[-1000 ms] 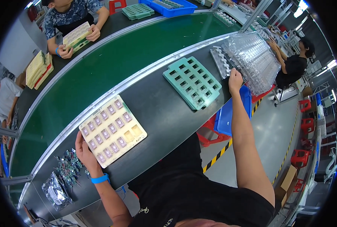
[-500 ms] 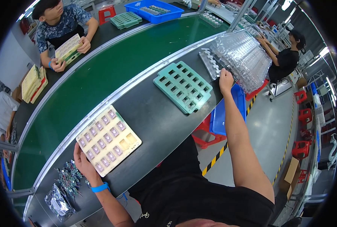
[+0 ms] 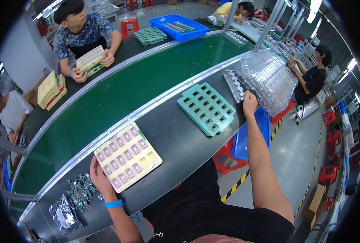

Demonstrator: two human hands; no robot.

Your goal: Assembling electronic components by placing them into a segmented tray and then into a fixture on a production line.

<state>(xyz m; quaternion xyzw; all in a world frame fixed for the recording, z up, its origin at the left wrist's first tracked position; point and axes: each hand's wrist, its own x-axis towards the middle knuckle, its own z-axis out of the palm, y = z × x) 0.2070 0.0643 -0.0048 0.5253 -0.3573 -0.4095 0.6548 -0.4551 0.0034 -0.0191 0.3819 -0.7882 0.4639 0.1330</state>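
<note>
My left hand (image 3: 102,179) grips the left edge of a cream tray (image 3: 126,163) lying on the dark bench. Rows of small pinkish rectangular parts fill most of its pockets; a couple of pockets at its right side hold none. My right arm reaches out to the far right, where my right hand (image 3: 250,103) is closed beside a grey strip of white pieces (image 3: 234,86). What its fingers hold is hidden. A stack of clear plastic trays (image 3: 269,79) lies just past that hand. Between my hands sits a green tray with square holes (image 3: 206,108).
Wires with small boards (image 3: 82,192) and a silvery bag (image 3: 64,214) lie left of my left hand. Beyond the bench runs a green conveyor belt (image 3: 147,87). A blue bin (image 3: 250,137) stands below the bench edge. Across the belt, a co-worker holds another cream tray (image 3: 90,58).
The whole view has shifted, so everything appears farther right and lower. Against the bench, both hands and the trays have stayed about where they were.
</note>
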